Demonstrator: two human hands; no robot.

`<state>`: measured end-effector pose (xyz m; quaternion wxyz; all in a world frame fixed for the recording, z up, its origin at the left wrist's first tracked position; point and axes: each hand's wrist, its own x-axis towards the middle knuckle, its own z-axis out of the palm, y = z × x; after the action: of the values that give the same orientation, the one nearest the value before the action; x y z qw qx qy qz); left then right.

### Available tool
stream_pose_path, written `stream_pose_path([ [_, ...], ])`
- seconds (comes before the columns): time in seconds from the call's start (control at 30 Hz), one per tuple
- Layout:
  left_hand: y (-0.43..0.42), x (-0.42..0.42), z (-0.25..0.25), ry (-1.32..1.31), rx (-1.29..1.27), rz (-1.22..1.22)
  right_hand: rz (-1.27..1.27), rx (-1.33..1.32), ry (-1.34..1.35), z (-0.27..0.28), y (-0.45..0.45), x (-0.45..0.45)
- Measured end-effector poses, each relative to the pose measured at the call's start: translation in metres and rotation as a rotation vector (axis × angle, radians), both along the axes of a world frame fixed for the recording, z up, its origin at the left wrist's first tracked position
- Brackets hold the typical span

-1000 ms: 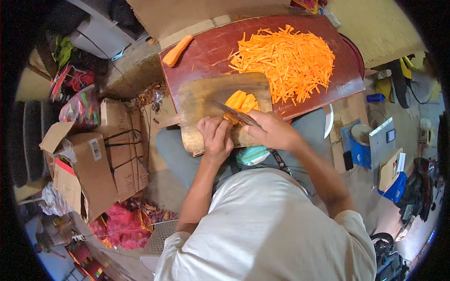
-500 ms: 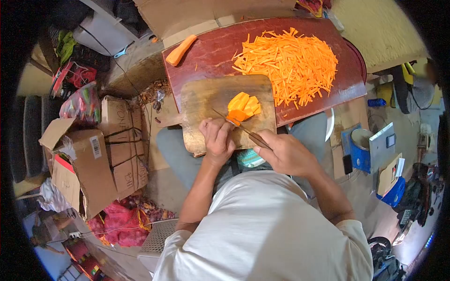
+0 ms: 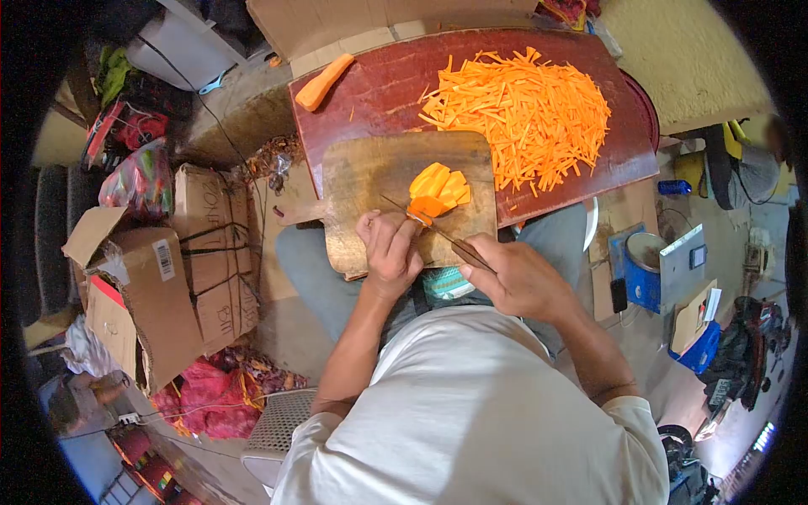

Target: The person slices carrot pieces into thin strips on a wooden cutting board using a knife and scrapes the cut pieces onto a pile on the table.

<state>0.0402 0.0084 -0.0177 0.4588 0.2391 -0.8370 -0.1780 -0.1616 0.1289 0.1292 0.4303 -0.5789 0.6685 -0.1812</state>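
My right hand [image 3: 526, 282] is closed round the wooden handle of a knife [image 3: 463, 247]. Its blade slants up and left across a carrot piece [image 3: 427, 207] on the wooden cutting board [image 3: 358, 181]. Curled fingers of my left hand [image 3: 392, 254] press on the near end of that carrot, beside the blade; the part under them is hidden. Cut carrot slices [image 3: 440, 183] lean together just beyond the knife. Farther off, a large heap of carrot sticks [image 3: 522, 118] and a peeled carrot [image 3: 324, 82] lie on the red tabletop [image 3: 383, 93].
The board's near part is over my lap. To the left stand cardboard boxes [image 3: 151, 295] and a red mesh sack [image 3: 215, 400]. A blue container [image 3: 644, 269] sits on the floor at right. Cardboard [image 3: 337, 21] borders the tabletop's far side.
The camera view has shifted slightly. Both hands, the knife and the carrot slices keep nearly the same places on the board.
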Motion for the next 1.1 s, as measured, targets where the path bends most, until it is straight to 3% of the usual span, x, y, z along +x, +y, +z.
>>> stream_pose_path([
  [0.37,0.001,0.001,0.002,0.022,-0.005,-0.007,0.020,-0.002,0.029,0.007,-0.008,0.006],
  [0.53,-0.001,0.002,0.003,0.040,0.000,-0.026,0.009,-0.172,-0.007,-0.019,-0.019,0.007],
  [0.63,-0.002,-0.002,0.004,0.058,-0.006,-0.017,0.062,-0.046,0.036,-0.045,-0.031,0.001],
  [0.83,-0.001,-0.002,0.001,0.049,-0.011,0.003,-0.059,-0.269,-0.114,-0.048,-0.023,-0.001],
  [1.03,0.001,-0.001,0.005,0.014,-0.007,0.003,-0.046,0.065,-0.073,0.003,-0.012,-0.007],
  [1.1,0.000,0.000,0.004,0.005,-0.002,0.005,-0.037,0.062,-0.068,0.002,-0.009,-0.007],
])
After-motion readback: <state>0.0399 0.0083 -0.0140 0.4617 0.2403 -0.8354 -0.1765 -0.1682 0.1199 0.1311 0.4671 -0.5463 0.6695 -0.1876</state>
